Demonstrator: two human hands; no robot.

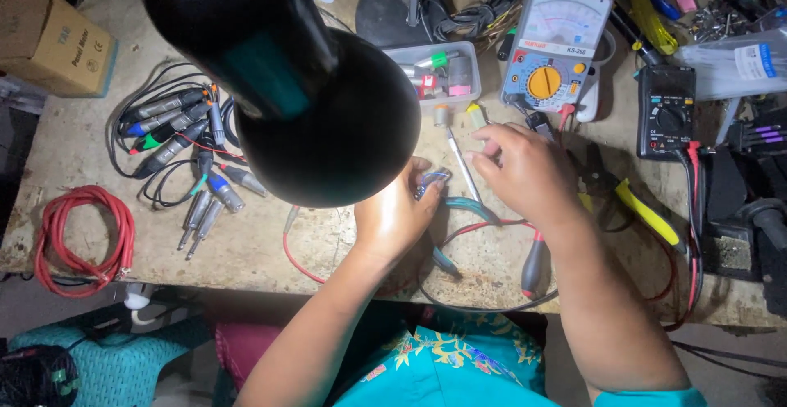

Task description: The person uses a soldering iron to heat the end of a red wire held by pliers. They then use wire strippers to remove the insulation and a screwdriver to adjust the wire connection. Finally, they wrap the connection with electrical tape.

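Cluttered workbench [74, 153], small connector [432, 182] btwn hands, left [393, 214] pinching it, right [525, 173] curled, grip unclear

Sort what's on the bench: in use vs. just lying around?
In use:
left hand
right hand
small connector
thin tool

Lying about:
analog meter
digital meter
plug cables
red cable coil
cardboard box
plastic tray
lamp

I see bare worktop [74, 149] left of the cables [176, 140]; the lamp [295, 87] blocks the middle, meters [557, 46] crowd the right.
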